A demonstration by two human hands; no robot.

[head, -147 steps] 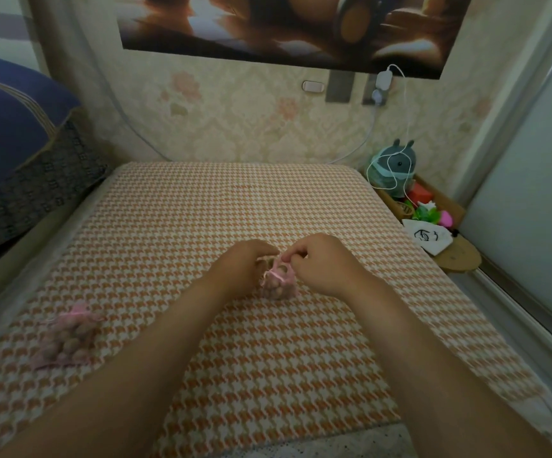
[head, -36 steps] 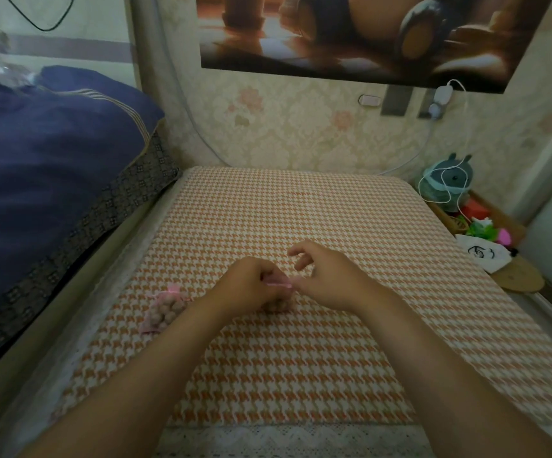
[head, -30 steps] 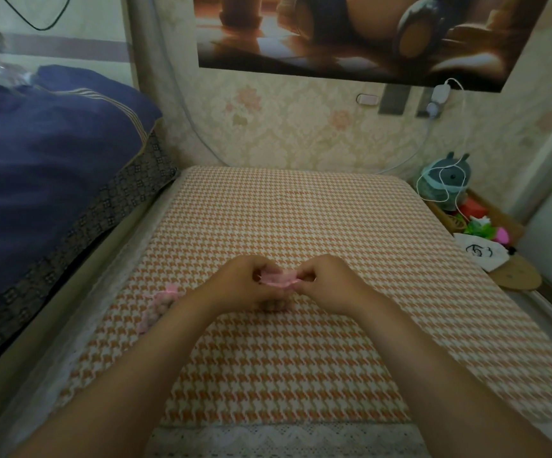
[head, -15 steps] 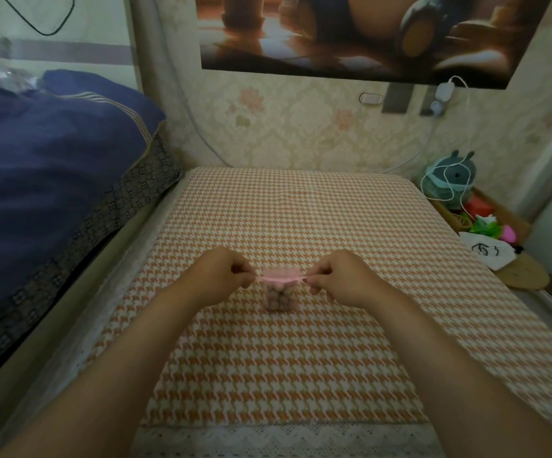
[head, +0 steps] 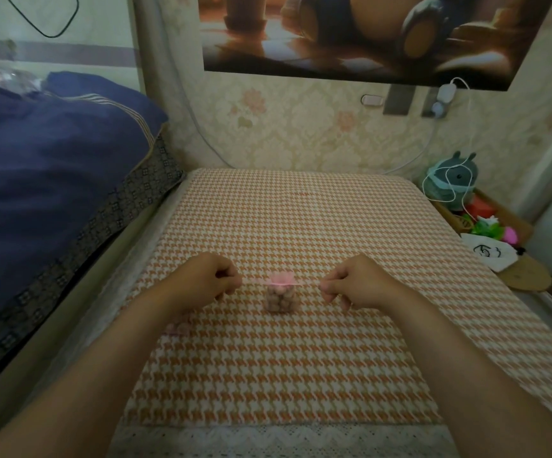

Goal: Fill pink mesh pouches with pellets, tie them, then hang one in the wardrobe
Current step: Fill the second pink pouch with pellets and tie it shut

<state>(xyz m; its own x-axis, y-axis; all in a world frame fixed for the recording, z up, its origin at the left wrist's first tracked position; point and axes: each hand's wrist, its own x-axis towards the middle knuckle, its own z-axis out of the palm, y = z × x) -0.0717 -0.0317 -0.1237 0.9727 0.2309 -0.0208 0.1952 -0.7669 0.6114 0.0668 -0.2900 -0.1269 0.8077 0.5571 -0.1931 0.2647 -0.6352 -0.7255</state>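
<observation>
1. While the pink mesh pouch (head: 280, 297) stands upright on the bench (head: 301, 375), full of brownish pellets (head: 279, 300), its gathered neck flares into a small pink ruffle at the top
2. Left hand (head: 202, 279) is to the left of the pouch and clear of it, with its fingers (head: 231, 282) curled and pinching one end of the pink drawstring (head: 254, 280)
3. Right hand (head: 357, 282) is to the right of the pouch, also clear of it, and its fingers (head: 329, 285) are curled and pinching the string's other end
4. Between the two hands the string runs taut and level through the pouch's neck
5. An orange-and-white houndstooth cloth with a lace edge along the near side covers the bench
6. A second pink pouch (head: 177, 328) shows only partly from under the left forearm, lying on the cloth
7. A dark blue quilt (head: 53, 176) is piled on the bed to the left of the bench
8. At the far right a grey-green plush toy (head: 451, 183) with a white cable looped over it sits on a low wooden shelf (head: 529, 276), beside a white pouch with black marks (head: 486, 254)
9. A large poster (head: 367, 34) hangs on the floral wallpaper behind the bench
</observation>
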